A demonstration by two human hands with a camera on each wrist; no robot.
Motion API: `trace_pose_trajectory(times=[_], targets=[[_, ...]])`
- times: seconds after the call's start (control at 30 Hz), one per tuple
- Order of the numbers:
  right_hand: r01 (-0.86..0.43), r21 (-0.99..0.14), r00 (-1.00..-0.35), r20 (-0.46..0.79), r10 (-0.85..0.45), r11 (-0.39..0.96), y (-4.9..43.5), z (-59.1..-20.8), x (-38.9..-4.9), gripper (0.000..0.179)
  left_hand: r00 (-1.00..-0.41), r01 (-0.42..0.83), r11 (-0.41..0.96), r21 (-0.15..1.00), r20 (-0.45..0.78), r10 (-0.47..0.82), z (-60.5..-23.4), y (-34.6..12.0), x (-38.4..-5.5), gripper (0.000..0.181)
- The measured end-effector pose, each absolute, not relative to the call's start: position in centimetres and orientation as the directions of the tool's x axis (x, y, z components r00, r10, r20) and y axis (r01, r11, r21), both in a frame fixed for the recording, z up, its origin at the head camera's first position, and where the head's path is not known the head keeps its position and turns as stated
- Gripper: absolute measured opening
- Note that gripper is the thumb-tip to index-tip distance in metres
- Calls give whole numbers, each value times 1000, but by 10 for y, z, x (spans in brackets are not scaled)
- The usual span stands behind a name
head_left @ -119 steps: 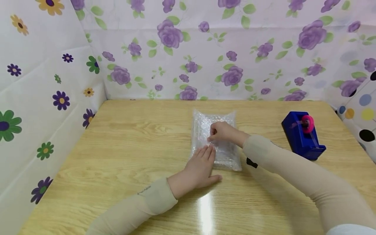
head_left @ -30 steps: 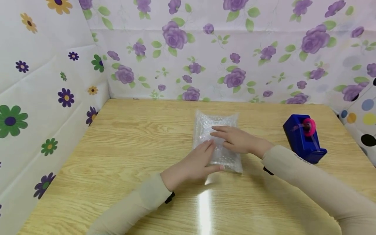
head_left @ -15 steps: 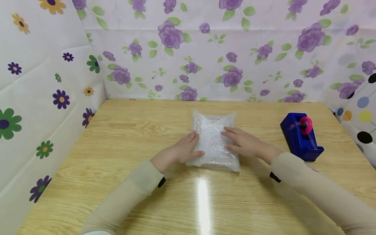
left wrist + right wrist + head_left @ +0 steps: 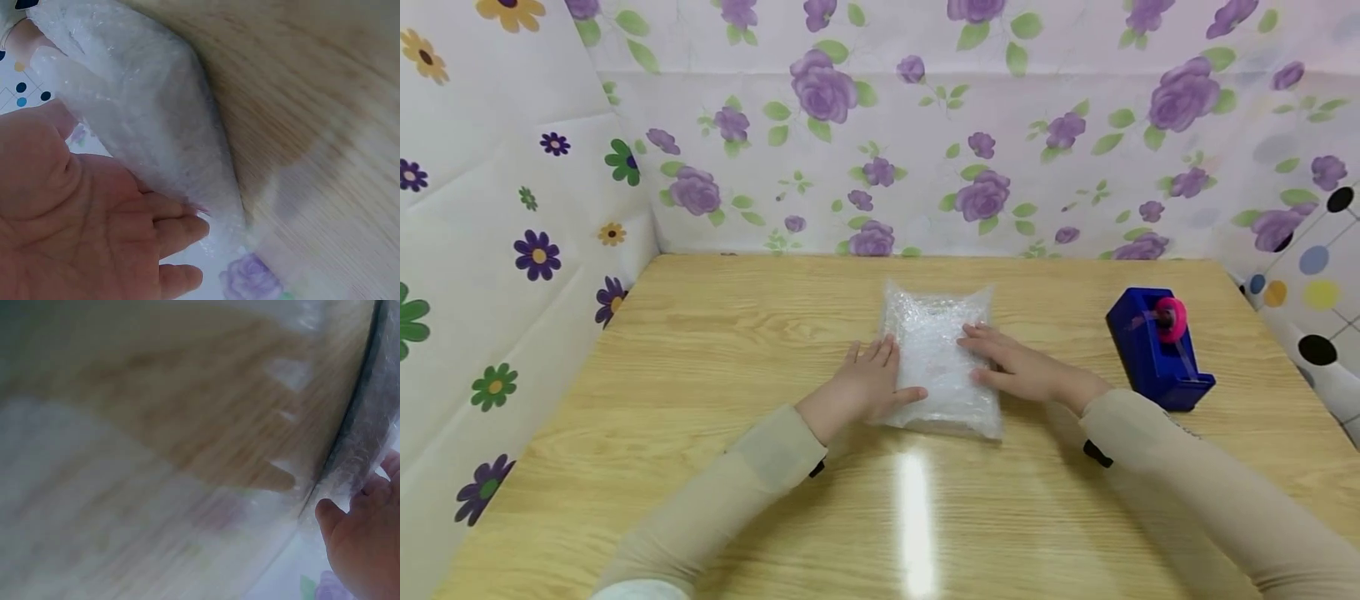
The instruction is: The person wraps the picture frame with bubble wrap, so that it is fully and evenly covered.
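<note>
A flat package in clear bubble wrap (image 4: pixel 936 367) lies on the table, its upper corners sticking up. My left hand (image 4: pixel 865 385) rests along its left side, with fingers straight and the thumb over the wrap. On the right side my right hand (image 4: pixel 1018 365) touches the wrap with extended fingers. In the left wrist view the palm of the left hand (image 4: pixel 94 212) faces the camera beside the bubble-wrap package (image 4: pixel 150 106). The right wrist view shows the right hand (image 4: pixel 369 544) at the edge of the bubble-wrap package (image 4: pixel 369 419). What the wrap encloses cannot be made out.
A blue tape dispenser (image 4: pixel 1153 354) with a pink-cored roll of tape (image 4: pixel 1171 321) stands to the right on the wooden table (image 4: pixel 737 333). A flowered sheet (image 4: pixel 917 133) hangs behind the table, and patterned sheets hang at both sides.
Four seconds ago the right fingers were curled over the middle of the package, the left hand flat below them. Both hands have since moved apart to its sides. The dispenser stays put.
</note>
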State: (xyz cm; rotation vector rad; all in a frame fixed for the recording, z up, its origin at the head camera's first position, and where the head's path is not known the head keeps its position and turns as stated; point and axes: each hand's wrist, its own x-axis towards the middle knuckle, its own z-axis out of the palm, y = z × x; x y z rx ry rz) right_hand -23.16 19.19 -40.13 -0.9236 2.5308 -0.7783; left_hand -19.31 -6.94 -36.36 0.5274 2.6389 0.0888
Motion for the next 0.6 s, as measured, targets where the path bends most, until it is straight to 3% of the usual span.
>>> trace_pose_trajectory(times=[0.27, 0.6], targets=[[-454, -630, -728, -146, -670, 630, 190, -396, -235, 61, -847, 349, 931, 106, -389, 362, -361, -65, -191, 95], [-461, -610, -745, -129, -655, 644, 192, -394, -237, 59, -834, 361, 874, 327, -307, 459, -376, -79, -193, 94]])
